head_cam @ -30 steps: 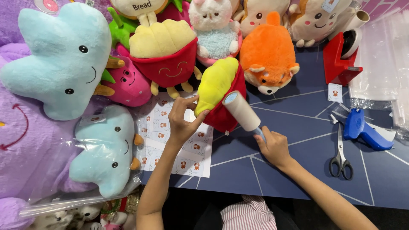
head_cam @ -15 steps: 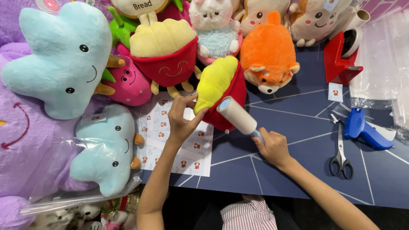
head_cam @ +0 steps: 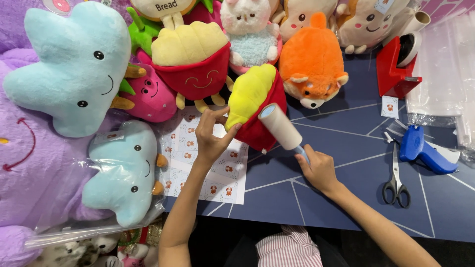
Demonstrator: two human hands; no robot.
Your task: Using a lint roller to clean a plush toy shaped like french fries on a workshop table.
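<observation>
My left hand [head_cam: 212, 137] grips the lower edge of a plush toy shaped like a red carton with yellow fries [head_cam: 256, 104], holding it tilted over the dark blue table [head_cam: 336, 207]. My right hand [head_cam: 318, 169] is closed around the blue handle of a lint roller [head_cam: 280, 126]. The roller's white drum rests against the red side of that plush. Under my left hand lies a white sheet of small stickers [head_cam: 208, 163].
Plush toys crowd the left and back: a large light blue one [head_cam: 74, 64], a smaller bagged blue one [head_cam: 123, 173], a second fries plush [head_cam: 193, 59], an orange fox [head_cam: 314, 64]. Scissors [head_cam: 396, 175], a blue tagging gun [head_cam: 425, 151], a red tape dispenser [head_cam: 396, 64] and plastic bags [head_cam: 445, 64] lie right.
The lint roller has slid slightly down and to the left along the red side of the fries plush. My left hand keeps its hold.
</observation>
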